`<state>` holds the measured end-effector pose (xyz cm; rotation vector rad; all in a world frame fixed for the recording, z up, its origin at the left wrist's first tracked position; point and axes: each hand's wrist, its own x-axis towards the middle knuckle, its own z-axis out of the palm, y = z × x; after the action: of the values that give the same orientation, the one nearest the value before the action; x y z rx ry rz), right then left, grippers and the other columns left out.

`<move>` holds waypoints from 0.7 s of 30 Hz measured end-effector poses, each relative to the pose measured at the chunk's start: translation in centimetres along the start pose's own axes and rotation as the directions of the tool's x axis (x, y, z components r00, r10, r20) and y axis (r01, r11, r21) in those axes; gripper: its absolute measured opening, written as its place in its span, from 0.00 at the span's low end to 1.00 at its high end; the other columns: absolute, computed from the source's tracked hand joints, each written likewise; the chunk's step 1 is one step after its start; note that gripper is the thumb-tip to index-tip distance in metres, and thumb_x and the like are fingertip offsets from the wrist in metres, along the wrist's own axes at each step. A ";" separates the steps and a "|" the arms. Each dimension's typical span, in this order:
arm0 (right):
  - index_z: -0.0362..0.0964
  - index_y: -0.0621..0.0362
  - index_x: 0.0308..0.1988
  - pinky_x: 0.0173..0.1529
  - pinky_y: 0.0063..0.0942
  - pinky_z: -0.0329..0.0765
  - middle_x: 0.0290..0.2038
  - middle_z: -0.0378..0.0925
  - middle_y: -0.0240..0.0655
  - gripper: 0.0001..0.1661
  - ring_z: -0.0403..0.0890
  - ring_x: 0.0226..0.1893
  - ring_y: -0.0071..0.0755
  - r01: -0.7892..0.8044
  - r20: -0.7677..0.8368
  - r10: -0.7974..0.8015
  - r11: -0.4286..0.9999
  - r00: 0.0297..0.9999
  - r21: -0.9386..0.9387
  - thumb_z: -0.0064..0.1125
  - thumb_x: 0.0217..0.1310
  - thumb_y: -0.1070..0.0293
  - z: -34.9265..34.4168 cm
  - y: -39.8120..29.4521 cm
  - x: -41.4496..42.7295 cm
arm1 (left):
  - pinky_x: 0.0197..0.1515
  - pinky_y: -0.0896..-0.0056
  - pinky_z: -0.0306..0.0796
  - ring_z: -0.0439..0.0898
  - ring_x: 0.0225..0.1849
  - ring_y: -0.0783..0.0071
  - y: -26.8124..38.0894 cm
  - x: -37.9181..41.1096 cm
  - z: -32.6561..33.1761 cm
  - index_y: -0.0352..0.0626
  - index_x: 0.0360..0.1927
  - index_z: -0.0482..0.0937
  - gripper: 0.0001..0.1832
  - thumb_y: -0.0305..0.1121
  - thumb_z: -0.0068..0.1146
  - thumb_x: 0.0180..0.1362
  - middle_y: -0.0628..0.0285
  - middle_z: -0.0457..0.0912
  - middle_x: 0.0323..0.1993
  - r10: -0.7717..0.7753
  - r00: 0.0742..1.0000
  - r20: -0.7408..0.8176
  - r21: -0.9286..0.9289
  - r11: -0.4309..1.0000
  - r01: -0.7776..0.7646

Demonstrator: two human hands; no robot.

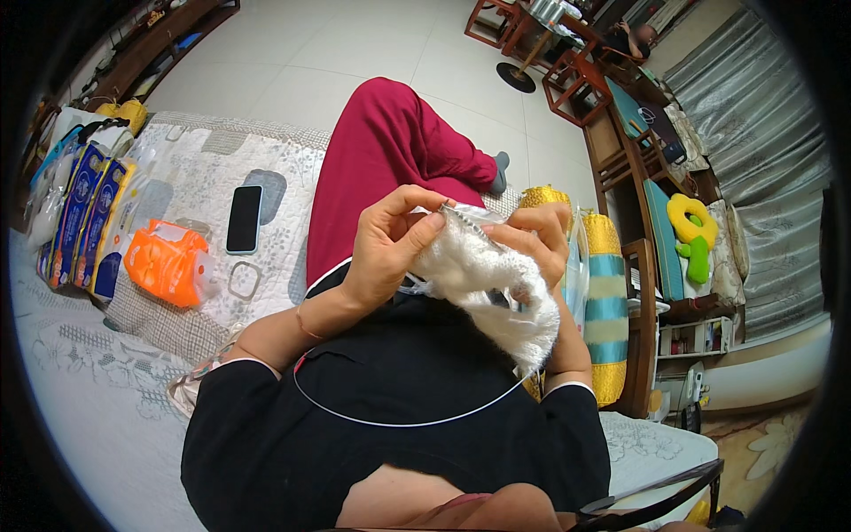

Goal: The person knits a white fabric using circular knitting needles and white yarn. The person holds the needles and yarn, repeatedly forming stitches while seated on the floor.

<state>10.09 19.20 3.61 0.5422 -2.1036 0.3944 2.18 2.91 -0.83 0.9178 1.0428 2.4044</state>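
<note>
A fluffy white piece of knitting [465,259] is held up above my lap between both hands. Thumb and fingers of my left hand [392,239] pinch its upper left corner, at the tip of a metal knitting needle [469,221]. On the other side, my right hand [535,239] grips the stitches along that needle, and the fabric partly hides its fingers. The white cable [405,425] of the circular needle loops down across my black shirt. Clear plastic [482,213] shows just behind the knitting.
To the left on the quilted sofa cover [246,153] lie a smartphone [244,219], an orange soft pack [169,263] and blue plastic packages [93,213]. A gold and teal bolster [606,312] stands at the right. Farther off, a person [628,41] sits near wooden chairs [578,83].
</note>
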 end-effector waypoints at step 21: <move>0.75 0.56 0.26 0.35 0.28 0.57 0.22 0.66 0.29 0.16 0.66 0.24 0.29 -0.065 -0.001 0.065 0.992 0.998 0.108 0.62 0.36 0.57 -1.0 -0.5 -0.4 | 0.41 0.80 0.72 0.76 0.37 0.82 0.8 -0.1 0.5 0.36 0.41 0.77 0.09 0.27 0.53 0.58 0.63 0.79 0.35 -0.127 0.992 -0.006 -0.108 0.986 0.126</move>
<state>11.25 19.30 3.83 0.5361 -2.1088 0.5490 2.54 2.53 -0.02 0.7769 0.9362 2.3390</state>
